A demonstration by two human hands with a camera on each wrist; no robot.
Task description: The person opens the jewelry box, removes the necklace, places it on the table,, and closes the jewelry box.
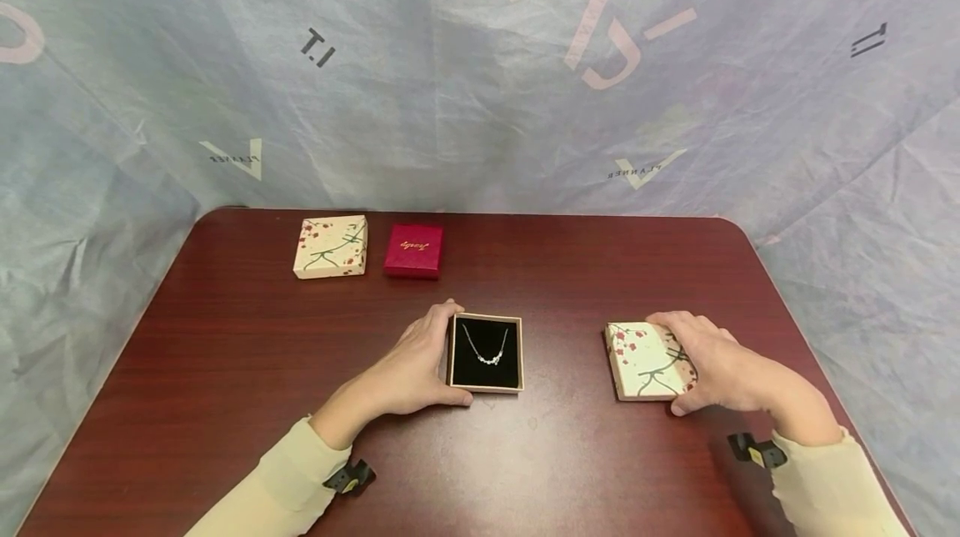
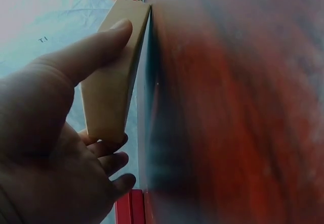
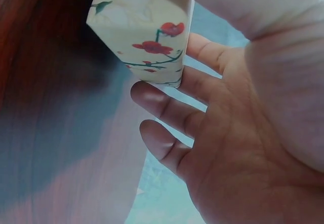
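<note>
My left hand (image 1: 416, 362) grips an open jewelry box (image 1: 452, 353) by its left side, thumb at the near edge and fingers at the far edge. On the box's black lining (image 1: 487, 377) lies a silver necklace (image 1: 491, 360) with small bright beads. The left wrist view shows the thumb pressed along the plain tan wall (image 2: 109, 95) of that box. Farther right, my right hand (image 1: 727, 370) holds a cream box lid (image 1: 641, 362) printed with red blossoms and dark branches. In the right wrist view the lid's flowered side (image 3: 152, 47) sits between thumb and fingers.
A second cream blossom-printed box (image 1: 330, 247) stands closed at the back left of the dark red-brown table (image 1: 562, 470). Beside it is a small red box (image 1: 414, 251) with gold lettering. Grey printed cloth (image 1: 450, 87) hangs behind the table and along its sides.
</note>
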